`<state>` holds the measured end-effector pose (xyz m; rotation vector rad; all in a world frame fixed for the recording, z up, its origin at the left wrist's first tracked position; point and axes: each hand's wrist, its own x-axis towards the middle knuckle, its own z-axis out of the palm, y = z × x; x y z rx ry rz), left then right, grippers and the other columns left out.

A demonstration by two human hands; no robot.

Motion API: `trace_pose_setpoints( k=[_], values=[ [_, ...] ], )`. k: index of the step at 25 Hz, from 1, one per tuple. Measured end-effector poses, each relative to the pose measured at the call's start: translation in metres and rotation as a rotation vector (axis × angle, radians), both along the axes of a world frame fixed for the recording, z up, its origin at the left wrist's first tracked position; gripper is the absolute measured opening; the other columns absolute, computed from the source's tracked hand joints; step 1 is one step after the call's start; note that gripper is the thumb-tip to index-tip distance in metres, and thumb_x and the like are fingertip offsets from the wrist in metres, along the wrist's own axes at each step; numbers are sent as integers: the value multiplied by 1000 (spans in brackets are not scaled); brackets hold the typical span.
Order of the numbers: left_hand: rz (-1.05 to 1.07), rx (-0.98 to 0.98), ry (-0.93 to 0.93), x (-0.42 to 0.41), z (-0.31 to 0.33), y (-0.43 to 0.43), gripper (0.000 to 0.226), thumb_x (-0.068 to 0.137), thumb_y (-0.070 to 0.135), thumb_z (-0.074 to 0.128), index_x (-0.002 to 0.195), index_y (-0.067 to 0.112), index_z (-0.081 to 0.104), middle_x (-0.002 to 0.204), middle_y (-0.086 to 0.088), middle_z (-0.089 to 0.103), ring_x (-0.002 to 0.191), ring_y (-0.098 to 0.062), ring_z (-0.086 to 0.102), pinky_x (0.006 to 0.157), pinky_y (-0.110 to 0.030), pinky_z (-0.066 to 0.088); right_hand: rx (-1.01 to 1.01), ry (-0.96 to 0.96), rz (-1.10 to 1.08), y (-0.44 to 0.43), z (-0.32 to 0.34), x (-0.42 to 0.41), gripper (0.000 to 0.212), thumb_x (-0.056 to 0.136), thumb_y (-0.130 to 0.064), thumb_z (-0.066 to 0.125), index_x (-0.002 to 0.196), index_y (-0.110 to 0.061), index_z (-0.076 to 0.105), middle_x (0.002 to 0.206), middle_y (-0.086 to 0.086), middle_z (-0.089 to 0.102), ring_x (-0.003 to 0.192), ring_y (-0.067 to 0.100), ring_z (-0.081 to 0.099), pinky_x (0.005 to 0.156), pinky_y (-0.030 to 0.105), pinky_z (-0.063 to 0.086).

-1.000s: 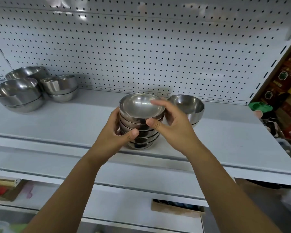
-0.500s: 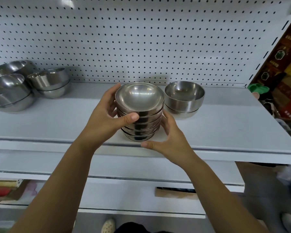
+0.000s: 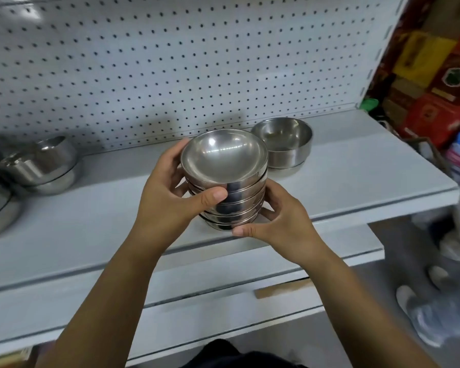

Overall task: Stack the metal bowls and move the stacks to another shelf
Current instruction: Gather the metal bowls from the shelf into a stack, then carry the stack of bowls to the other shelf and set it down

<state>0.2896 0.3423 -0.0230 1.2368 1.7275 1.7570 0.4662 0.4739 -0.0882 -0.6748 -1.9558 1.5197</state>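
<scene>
While the stack (image 3: 225, 166) is held, another bowl (image 3: 283, 140) stands close behind.

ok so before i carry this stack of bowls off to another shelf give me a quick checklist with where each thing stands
1. Left hand grips the stack of bowls: ok, thumb across the front, fingers round the back.
2. Right hand holds the stack low down: ok, curled round the bottom bowls.
3. Bowls nested evenly: ok, no rim sticks out.
4. Stack apart from the single bowl behind it: cannot tell, they overlap in the view.
5. Stack lifted off the shelf: cannot tell.
6. Room on the lower shelf: cannot tell, only its front strip shows.
</scene>
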Motion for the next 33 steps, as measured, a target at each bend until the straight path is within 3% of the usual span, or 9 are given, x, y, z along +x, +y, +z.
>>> trace_pose_setpoints(
  k=[5,10,15,20,25,27,30,33],
  values=[
    [-226,33,5,4,14,17,96,60,47,96,145,35,53,142,14,63,133,-10,60,110,-46,50,39,20,-208,-26,19,33,101,61,-36,99,149,-27,50,138,-12,65,134,12,58,113,42,48],
    [-525,16,-30,46,14,42,95,52,62,97,137,52,55,140,17,64,131,-9,62,100,-26,56,68,58,-526,-65,22,92,99,61,-32,100,147,-24,53,136,-6,68,133,17,59,112,49,48],
    [-820,6,-37,112,4,65,99,58,59,95,145,37,52,143,11,63,133,-10,60,100,-25,55,57,74,-762,-107,15,157,99,63,-18,100,148,-13,51,139,3,67,135,22,59,115,50,44],
    [-1102,-9,-41,202,-7,81,96,65,45,93,149,23,50,140,9,65,127,-12,64,97,-26,56,41,107,-1029,-151,4,227,95,62,-9,98,146,-12,54,138,1,68,135,17,59,116,41,45],
    [-1316,-55,-93,300,-14,96,100,65,33,90,151,10,45,144,-6,62,133,-18,61,109,-37,51,33,108,-1195,-170,-5,297,86,64,-5,97,140,-15,59,135,0,69,133,17,61,113,34,48],
    [-1365,-68,-92,341,-14,104,100,65,28,92,151,7,45,143,-7,63,131,-17,63,108,-34,51,35,110,-1253,-170,-7,330,85,65,-9,98,140,-16,59,135,-2,69,131,15,61,112,32,48],
    [-1396,-60,-68,408,-15,119,91,71,17,91,149,4,46,139,-5,64,128,-13,64,102,-26,52,27,93,-1295,-161,-10,392,89,66,-14,99,144,-16,57,137,-3,68,133,16,61,115,41,47],
    [-1402,-63,-102,477,-12,134,97,69,20,96,150,6,45,142,-4,63,132,-15,61,108,-32,51,18,108,-1303,-147,-7,462,93,67,-12,98,148,-15,52,141,-1,66,136,18,58,117,48,43]
  ],
)
